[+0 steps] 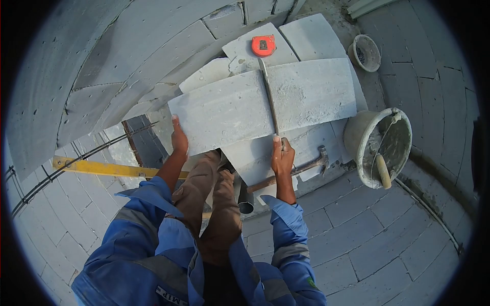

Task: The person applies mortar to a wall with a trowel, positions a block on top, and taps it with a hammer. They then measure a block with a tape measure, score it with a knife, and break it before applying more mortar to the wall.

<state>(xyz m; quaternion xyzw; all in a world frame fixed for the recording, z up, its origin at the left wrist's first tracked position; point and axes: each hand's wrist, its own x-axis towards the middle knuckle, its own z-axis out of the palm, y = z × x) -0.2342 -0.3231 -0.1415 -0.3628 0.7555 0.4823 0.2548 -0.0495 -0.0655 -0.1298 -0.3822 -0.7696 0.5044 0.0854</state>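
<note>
A pale grey concrete block [219, 113] lies across other slabs in front of me. My left hand [178, 137] grips its left end, thumb at the upper face and the other fingers hidden at the edge. My right hand [283, 157] is closed round the handle of a saw [269, 97]. The long, narrow blade is seen nearly edge-on and crosses the block from front to back, at a line between its left and right parts. A claw hammer [301, 167] with a wooden handle lies just beyond my right wrist, partly hidden by it.
A red tape measure [263, 46] rests on the slabs behind. At right stand a mortar-stained bucket [365, 148] with a handled tool inside and a smaller bucket [365, 53]. A yellow level [107, 167] and steel rods [87, 159] extend on the left. Block walls [148, 51] enclose the place.
</note>
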